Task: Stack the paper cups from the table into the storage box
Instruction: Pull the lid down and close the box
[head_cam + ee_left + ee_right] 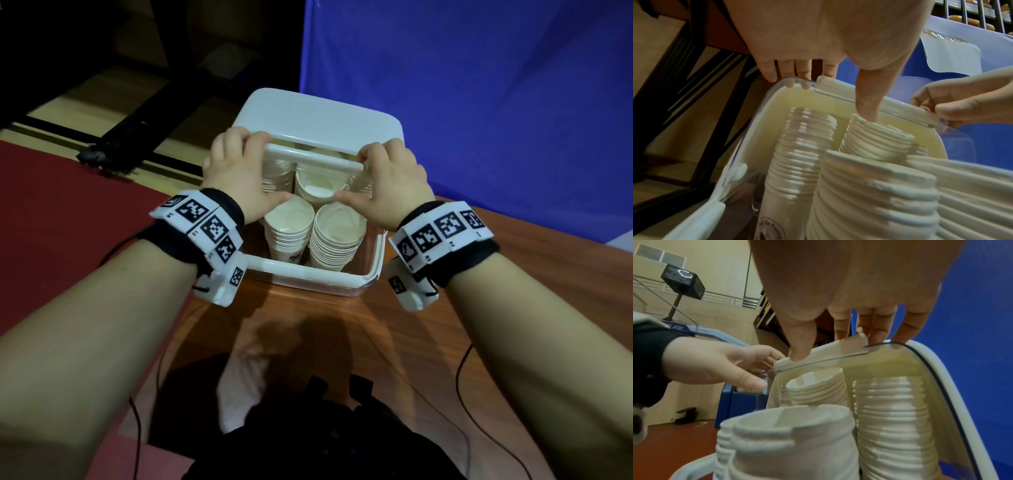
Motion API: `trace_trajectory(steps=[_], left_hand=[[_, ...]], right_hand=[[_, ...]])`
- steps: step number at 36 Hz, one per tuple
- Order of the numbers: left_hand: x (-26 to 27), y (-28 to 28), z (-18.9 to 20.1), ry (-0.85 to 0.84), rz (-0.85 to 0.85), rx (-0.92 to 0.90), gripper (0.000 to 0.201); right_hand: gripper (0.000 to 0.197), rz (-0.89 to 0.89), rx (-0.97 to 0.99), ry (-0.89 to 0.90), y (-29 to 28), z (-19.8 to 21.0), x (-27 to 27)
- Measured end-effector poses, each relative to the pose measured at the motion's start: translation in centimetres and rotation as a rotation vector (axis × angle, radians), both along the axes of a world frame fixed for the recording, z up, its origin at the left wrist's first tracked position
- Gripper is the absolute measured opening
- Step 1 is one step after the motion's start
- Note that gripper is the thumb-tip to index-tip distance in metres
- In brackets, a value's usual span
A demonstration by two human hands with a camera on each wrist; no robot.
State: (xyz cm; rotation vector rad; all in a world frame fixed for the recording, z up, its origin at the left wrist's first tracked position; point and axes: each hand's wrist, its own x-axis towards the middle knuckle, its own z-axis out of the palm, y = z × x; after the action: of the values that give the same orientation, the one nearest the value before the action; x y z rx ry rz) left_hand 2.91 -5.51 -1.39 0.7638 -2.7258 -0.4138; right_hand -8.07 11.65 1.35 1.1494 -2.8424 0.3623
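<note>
Table: brown wooden tabletop (308, 329) bearing the box, near its far edge.
Box: white rectangular plastic storage box (342, 279), open at the near side.
Cups: stacks of white paper cups (337, 236) standing upright inside the box, packed side by side.
Lid: white hinged plastic lid (318, 120), tilted over the far half of the box.
Left hand (236, 171): fingers curled over the lid's front edge, thumb underneath, pinching it.
Right hand (387, 181): same pinch at the other end.
Backdrop: blue cloth (479, 102) behind.

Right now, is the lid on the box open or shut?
Partly open. The lid is tilted up over the storage box; cup stacks show beneath. Both hands, left and right, hold its front edge.
</note>
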Motion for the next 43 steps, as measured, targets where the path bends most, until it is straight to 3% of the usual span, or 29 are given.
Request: trace_trajectory(steps=[6, 20, 26, 31, 36, 43], left_hand=[[-0.8, 1.0, -0.5, -0.023, 0.033, -0.117, 0.083], [-2.4, 1.3, -1.1, 0.032, 0.105, -0.215, 0.060], [-2.2, 1.2, -1.1, 0.021, 0.091, -0.232, 0.070], [-2.8, 1.1, -0.5, 0.002, 0.109, -0.229, 0.065], [-3.7, 1.6, 0.5, -0.047, 0.034, -0.265, 0.046], [-2.9, 1.5, 0.6, -0.076, -0.059, -0.273, 0.046]], right_hand=[[0.072, -0.027, 0.048, 0.105, -0.9, -1.2, 0.7], [0.054, -0.057, 0.046, 0.212, -2.7, -2.3, 0.2], [0.053, -0.025, 0.063, 0.194, -3.2, -1.9, -0.3], [0.039, -0.008, 0.084, 0.227, -3.3, -2.1, -0.6], [0.033, 0.010, 0.082, 0.220, -3.2, -2.1, -0.2], [0.045, 0.081, 0.118, 0.174, -2.5, -1.6, 0.0]])
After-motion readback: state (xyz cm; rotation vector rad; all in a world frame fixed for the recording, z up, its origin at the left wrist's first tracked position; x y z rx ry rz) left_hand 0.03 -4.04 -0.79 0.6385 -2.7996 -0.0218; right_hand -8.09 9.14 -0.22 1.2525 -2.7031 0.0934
